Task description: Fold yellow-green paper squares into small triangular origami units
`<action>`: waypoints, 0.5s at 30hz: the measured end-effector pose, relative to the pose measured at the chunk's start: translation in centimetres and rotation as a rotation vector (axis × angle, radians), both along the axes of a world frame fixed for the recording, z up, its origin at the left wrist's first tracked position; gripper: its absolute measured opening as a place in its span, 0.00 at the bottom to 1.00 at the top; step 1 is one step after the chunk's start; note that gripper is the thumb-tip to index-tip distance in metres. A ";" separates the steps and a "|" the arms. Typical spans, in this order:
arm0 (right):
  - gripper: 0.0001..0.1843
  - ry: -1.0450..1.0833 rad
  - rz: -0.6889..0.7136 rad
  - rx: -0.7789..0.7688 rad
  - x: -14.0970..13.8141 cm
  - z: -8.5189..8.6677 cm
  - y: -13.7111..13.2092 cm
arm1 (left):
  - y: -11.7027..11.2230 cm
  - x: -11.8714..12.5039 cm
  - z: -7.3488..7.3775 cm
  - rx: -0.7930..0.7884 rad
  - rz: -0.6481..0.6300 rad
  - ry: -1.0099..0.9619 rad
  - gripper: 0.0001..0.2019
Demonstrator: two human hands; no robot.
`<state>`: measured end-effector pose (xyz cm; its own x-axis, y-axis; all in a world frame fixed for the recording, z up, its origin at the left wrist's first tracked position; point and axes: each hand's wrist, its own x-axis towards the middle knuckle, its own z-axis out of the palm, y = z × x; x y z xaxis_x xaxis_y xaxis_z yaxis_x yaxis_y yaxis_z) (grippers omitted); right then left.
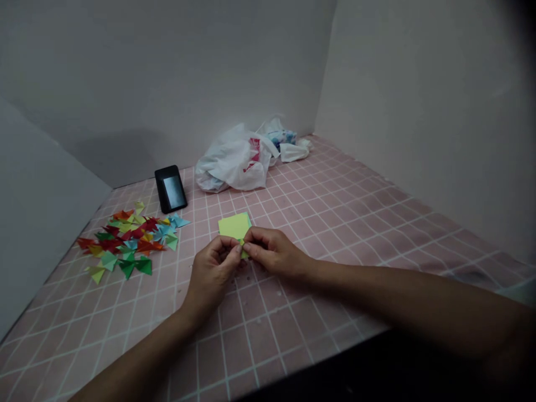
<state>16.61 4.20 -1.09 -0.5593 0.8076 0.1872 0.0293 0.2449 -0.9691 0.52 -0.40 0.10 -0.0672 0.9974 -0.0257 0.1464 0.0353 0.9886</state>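
Between my two hands is a small piece of folded yellow-green paper (244, 253), pinched at the fingertips and mostly covered by them. My left hand (214, 265) grips it from the left, thumb against the bent fingers. From the other side my right hand (278, 252) pinches it too, thumb and forefinger closed together. Just beyond the fingers lies a stack of square paper sheets (233, 225), yellow-green on top with a green edge showing at its right. The exact shape of the fold in my fingers is hidden.
To the left spreads a pile of colourful folded paper pieces (128, 237). A black device with a screen (171, 190) lies behind them. White plastic bags (237, 159) and a blue-patterned packet (281, 137) sit near the back wall. A pink checked cloth (335, 223) covers the table.
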 end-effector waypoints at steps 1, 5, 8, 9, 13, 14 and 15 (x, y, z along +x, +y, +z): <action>0.10 -0.010 -0.010 0.011 0.0 0.1 0.0 | -0.1 0.0 0.0 0.000 -0.006 -0.001 0.08; 0.09 -0.029 -0.030 0.056 0.0 0.2 0.0 | -0.2 0.0 0.1 0.004 -0.048 -0.019 0.08; 0.09 -0.029 -0.039 0.074 0.0 0.1 -0.1 | -0.1 -0.1 0.0 0.017 -0.058 -0.001 0.08; 0.10 -0.027 -0.039 0.073 0.0 0.0 -0.1 | -0.1 -0.1 0.0 0.024 -0.048 0.013 0.08; 0.09 0.026 -0.001 -0.013 -0.1 -0.2 -0.2 | 0.0 -0.2 -0.2 0.073 0.013 0.044 0.08; 0.08 0.039 0.009 -0.040 -0.1 -0.2 -0.2 | 0.0 -0.2 -0.2 0.080 0.020 0.041 0.08; 0.08 0.046 0.015 -0.059 -0.1 -0.2 -0.2 | 0.1 -0.2 -0.2 0.081 0.021 0.033 0.08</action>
